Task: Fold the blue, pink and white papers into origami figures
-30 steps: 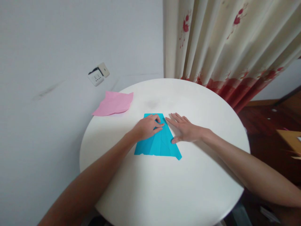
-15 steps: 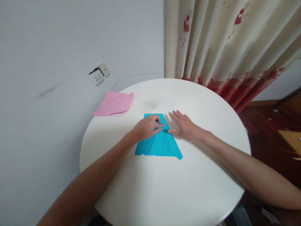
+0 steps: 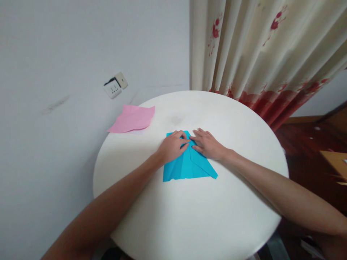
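A thin turquoise paper sheet (image 3: 199, 168) on the round white table (image 3: 189, 216) looks partly folded: flap along its right side, only creases visible left. The left hand (image 3: 173, 146) rests there, fingers bent, grip unclear; the right hand (image 3: 207, 145) touches it, fingers spread.

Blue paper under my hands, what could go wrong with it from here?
The blue paper might crease unevenly, since a small tip juts out at its near right corner. The left hand and right hand are both toward its far end, so the near part could shift or lift. Its near edge looks nicked, so a tear might start there.
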Tool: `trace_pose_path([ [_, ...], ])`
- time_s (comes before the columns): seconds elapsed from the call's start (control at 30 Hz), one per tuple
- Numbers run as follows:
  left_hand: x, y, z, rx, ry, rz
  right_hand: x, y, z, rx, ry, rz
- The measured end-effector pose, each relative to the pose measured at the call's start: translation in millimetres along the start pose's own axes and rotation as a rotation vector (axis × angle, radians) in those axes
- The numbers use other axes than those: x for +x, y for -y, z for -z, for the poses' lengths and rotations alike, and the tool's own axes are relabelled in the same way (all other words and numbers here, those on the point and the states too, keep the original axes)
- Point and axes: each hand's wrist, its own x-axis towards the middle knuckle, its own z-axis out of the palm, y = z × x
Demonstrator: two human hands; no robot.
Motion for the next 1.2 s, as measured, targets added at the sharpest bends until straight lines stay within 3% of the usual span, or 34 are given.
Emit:
trace_pose_path([
  [0.27, 3.2, 5.9, -9.6, 0.018, -0.083, 0.073, 1.9, -1.1, -1.8, -0.024, 0.027, 0.016],
  [0.63, 2.0, 7.6, -20.8, 0.006, 0.059, 0.246, 1.8, -3.1, -2.2, -0.046, 0.035, 0.025],
  [0.97, 2.0, 8.8, -17.1, -0.008, 0.081, 0.219, 0.1, -1.9, -1.3, -0.026, -0.002, 0.013],
  [1.2, 2.0, 7.9, -19.3, 0.02, 0.117, 0.3, 1.3, -1.8, -4.5, -0.033, -0.026, 0.005],
])
